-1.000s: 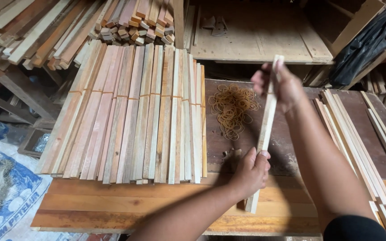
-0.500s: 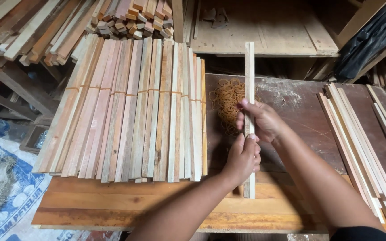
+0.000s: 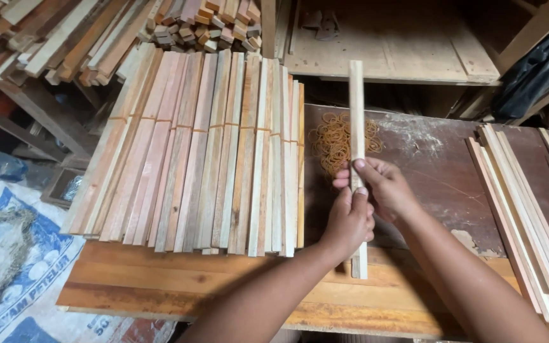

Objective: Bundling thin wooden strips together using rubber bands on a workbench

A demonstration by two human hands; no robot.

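Note:
A small bundle of thin pale wooden sticks [image 3: 356, 108] stands almost upright over the dark workbench top [image 3: 452, 171]. My left hand [image 3: 349, 222] grips its lower half. My right hand [image 3: 382, 187] holds it just above, fingers wrapped around the middle. Behind the bundle lies a pile of tan rubber bands [image 3: 337, 141]. To the left, rows of banded stick bundles [image 3: 204, 149] lie side by side on the bench.
Loose wooden sticks [image 3: 522, 203] lie along the bench's right side. More stacked sticks [image 3: 65, 32] fill a rack at back left. A printed sack [image 3: 14, 254] sits on the floor at lower left. A wooden board [image 3: 389, 44] lies beyond the bench.
The stick bundle has swung from tilted to nearly upright. My right hand slid down from its top end to the middle, close above my left hand.

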